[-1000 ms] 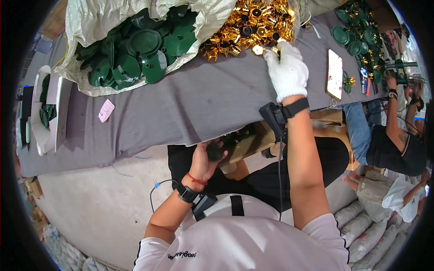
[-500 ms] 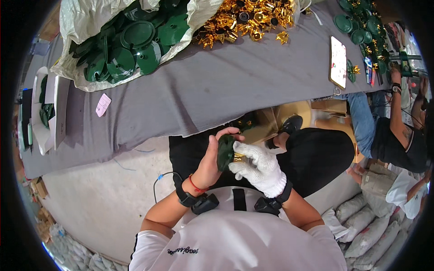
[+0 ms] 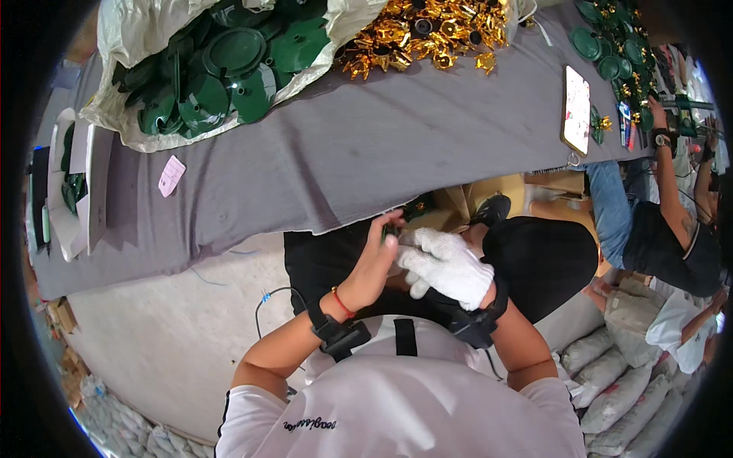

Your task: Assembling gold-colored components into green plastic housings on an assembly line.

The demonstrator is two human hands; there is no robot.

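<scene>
My bare left hand point(image 3: 375, 263) and my white-gloved right hand point(image 3: 445, 265) meet over my lap, below the table edge. Between them they hold a small dark green plastic part point(image 3: 392, 231), mostly hidden by the fingers; a gold piece taken earlier is not visible now. Both wrists carry black bands. On the grey-covered table point(image 3: 366, 153) above lie a white sack of green round plastic lids point(image 3: 229, 69) and a heap of gold flower-shaped pieces point(image 3: 427, 34).
A phone point(image 3: 576, 108) lies on the table at right, beside more green lids point(image 3: 611, 49). Another person point(image 3: 664, 229) sits at the far right. A pink slip point(image 3: 171, 175) and white trays point(image 3: 72, 191) lie at left. Filled sacks point(image 3: 626, 374) stand on the floor.
My right hand left the gold heap on the table and came down to my lap, joining the left hand on the green part. The hands now press closer together.
</scene>
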